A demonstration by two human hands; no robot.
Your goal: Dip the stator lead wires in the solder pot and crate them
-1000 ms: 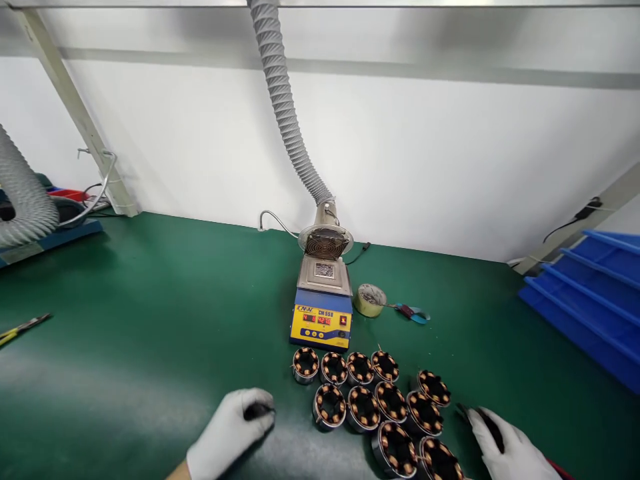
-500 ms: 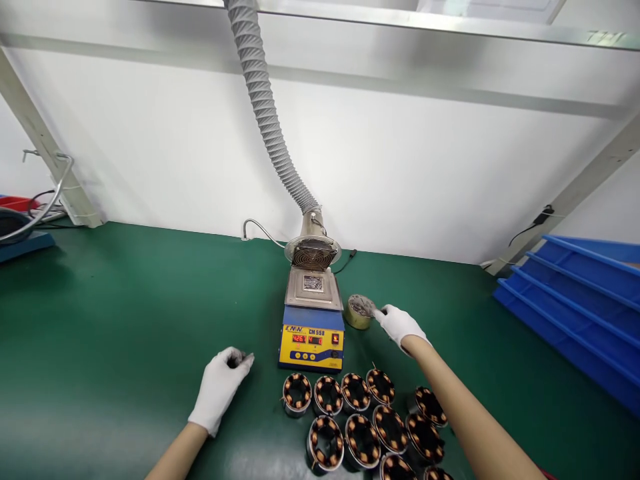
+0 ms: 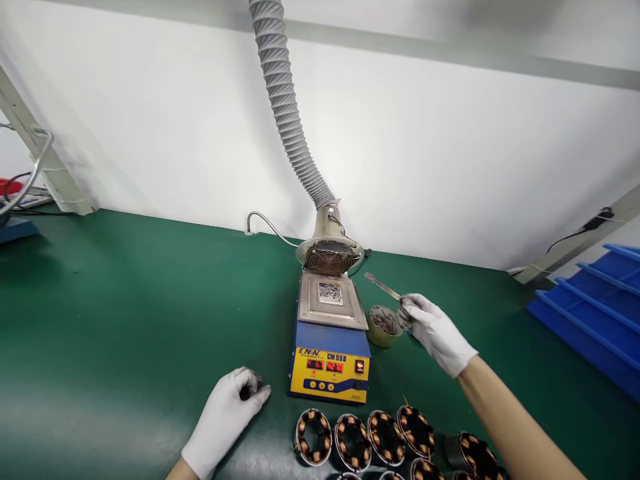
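My gloved right hand (image 3: 436,330) grips a thin flat metal scraper (image 3: 383,287), its free end pointing up and left toward the solder pot. The hand is beside a small round tin (image 3: 383,323) holding grey, crusty residue. Left of the tin stands the blue and yellow solder pot (image 3: 320,377), with red lit digits and a silvery square bath (image 3: 331,293) in its top plate. My gloved left hand (image 3: 227,410) rests on the table left of the pot, fingers loosely curled, thumb a little apart and fingertips darkened; I see nothing held.
Several ring-shaped stators with copper windings (image 3: 313,437) stand in front of the pot. Above its rear hangs a fume hood (image 3: 330,250) on a grey flexible duct (image 3: 285,93). Blue trays (image 3: 590,320) are stacked at right on the green table (image 3: 150,300).
My right hand has lifted the scraper from the tin, and its free end now points toward the pot. The view has tilted down and shifted. My left hand keeps much the same pose.
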